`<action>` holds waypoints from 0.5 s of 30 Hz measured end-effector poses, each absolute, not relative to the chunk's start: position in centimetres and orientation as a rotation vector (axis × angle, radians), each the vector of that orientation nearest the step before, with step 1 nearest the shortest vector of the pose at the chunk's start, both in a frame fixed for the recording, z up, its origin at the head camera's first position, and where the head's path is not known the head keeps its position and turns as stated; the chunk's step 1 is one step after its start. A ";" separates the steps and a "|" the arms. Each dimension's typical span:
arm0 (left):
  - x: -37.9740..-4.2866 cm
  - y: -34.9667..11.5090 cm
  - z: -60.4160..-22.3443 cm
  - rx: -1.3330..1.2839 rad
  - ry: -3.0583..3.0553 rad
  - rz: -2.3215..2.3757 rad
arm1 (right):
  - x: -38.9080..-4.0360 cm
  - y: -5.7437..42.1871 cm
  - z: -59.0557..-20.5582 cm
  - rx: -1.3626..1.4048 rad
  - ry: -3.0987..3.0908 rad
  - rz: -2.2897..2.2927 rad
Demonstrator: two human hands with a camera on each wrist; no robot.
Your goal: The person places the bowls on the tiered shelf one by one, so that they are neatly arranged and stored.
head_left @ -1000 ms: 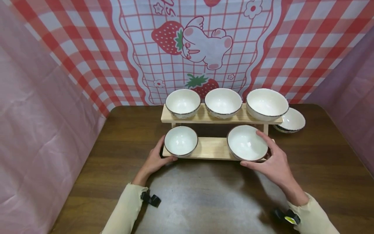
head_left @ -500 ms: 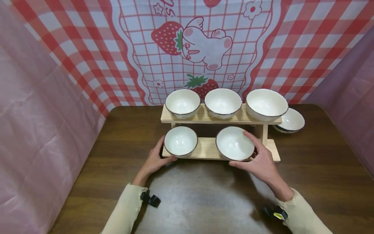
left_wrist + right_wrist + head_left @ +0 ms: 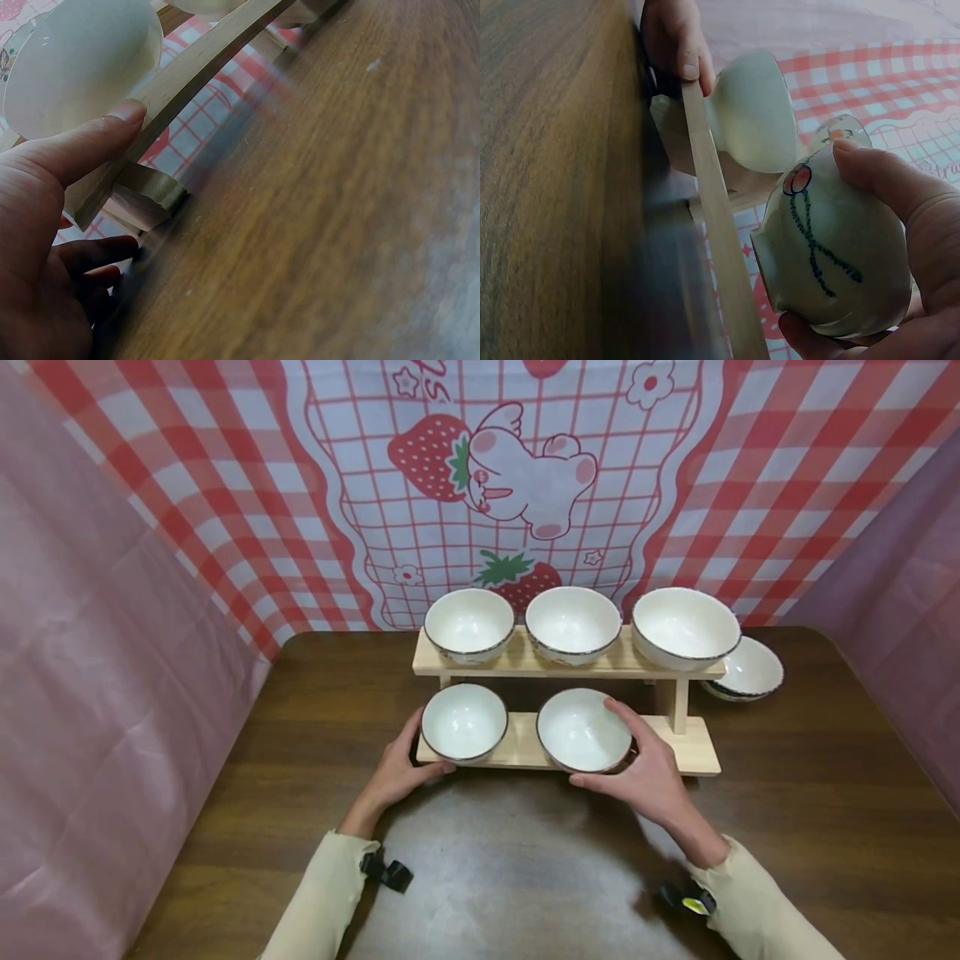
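A two-tier wooden rack (image 3: 693,753) stands on the brown table. Its top shelf carries three white bowls (image 3: 572,623). On the lower shelf a small white bowl (image 3: 463,722) sits at the left, and my right hand (image 3: 647,772) grips a second white bowl (image 3: 582,729) (image 3: 832,255) at the shelf's middle, thumb at its front, fingers round its right side. The right wrist view shows a painted cherry on that bowl. My left hand (image 3: 396,770) holds the rack's lower left end, thumb (image 3: 90,139) pressed on the shelf edge (image 3: 187,75).
Another white bowl (image 3: 750,670) lies on the table behind the rack's right end. A red checked cloth with a strawberry print hangs at the back, pink sheets at both sides. Bare table (image 3: 525,868) stretches in front of the rack.
My right hand has slid the bowl leftward along the lower shelf, from its right end to the middle. The left hand has stayed on the rack's left end.
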State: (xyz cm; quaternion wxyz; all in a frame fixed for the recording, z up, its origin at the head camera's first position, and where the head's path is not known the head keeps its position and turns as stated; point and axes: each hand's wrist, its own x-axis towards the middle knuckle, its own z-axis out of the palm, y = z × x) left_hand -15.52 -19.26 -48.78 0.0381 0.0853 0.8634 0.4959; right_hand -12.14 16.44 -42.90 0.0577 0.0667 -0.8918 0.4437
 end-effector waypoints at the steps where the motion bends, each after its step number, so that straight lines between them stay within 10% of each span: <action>1: -15.5 -19.3 -48.8 0.267 2.649 1.523 | -12.2 16.4 -43.0 0.209 -2.704 1.347; 15: -15.6 -19.3 -48.9 0.267 2.639 1.529 | -12.9 15.6 -43.6 0.211 -2.705 1.372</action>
